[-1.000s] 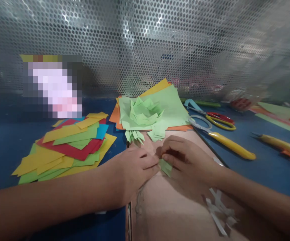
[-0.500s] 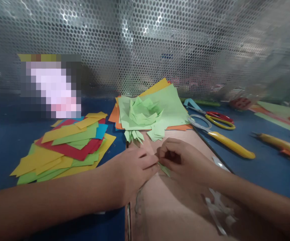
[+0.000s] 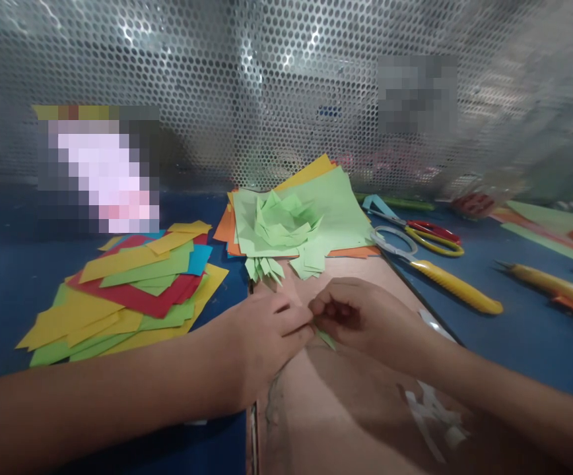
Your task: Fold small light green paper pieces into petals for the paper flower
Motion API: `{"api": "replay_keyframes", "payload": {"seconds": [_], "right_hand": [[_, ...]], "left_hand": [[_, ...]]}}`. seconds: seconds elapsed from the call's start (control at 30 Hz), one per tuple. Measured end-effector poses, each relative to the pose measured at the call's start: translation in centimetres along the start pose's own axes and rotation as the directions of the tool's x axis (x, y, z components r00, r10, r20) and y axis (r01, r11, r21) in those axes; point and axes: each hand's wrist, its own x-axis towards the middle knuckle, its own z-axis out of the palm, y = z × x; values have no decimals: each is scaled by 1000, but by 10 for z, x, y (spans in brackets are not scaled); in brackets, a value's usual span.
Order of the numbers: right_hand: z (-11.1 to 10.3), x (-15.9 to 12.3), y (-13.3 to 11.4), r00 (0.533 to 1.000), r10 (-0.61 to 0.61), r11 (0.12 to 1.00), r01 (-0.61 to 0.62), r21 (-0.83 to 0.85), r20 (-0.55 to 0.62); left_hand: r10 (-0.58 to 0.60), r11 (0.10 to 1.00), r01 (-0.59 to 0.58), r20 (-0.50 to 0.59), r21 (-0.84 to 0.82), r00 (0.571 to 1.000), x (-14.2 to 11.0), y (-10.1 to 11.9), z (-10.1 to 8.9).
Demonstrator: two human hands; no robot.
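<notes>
Low over a pale board [image 3: 346, 422], my left hand [image 3: 261, 343] and my right hand [image 3: 360, 310] meet at their fingertips. Between them is a small piece of light green paper [image 3: 327, 338], mostly hidden; one pointed end shows beneath my right fingers. Both hands are closed in a pinch on it. Just beyond lie two small piles of folded green paper pieces, one on the left [image 3: 265, 269] and one on the right [image 3: 309, 262]. Behind these, a ring of joined green folded pieces [image 3: 286, 224] rests on light green sheets [image 3: 343, 218].
Coloured paper cuttings [image 3: 133, 277] are heaped on the blue surface [image 3: 222, 409] at left. On the right lie scissors [image 3: 430, 236], a yellow-handled tool [image 3: 457, 284] and a yellow cutter [image 3: 554, 287]. White scraps [image 3: 435, 412] lie near my right forearm. A perforated metal panel [image 3: 276, 79] stands behind.
The fingers of my right hand have curled a little lower and tighter around the green paper. My left hand has stayed nearly still.
</notes>
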Motion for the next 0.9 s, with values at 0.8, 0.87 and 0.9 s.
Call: {"api": "replay_keyframes", "payload": {"seconds": [0.8, 0.87, 0.9], "right_hand": [[1, -3, -2, 996, -91, 996, 91, -16, -23], [-1, -2, -2, 989, -145, 989, 144, -35, -28], [-1, -1, -2, 984, -175, 984, 173, -43, -29]], "left_hand": [[-55, 998, 55, 1, -13, 998, 0, 2, -1], [-43, 999, 43, -2, -10, 999, 0, 1, -1], [-29, 1000, 29, -7, -10, 1000, 1, 1, -1]]}}
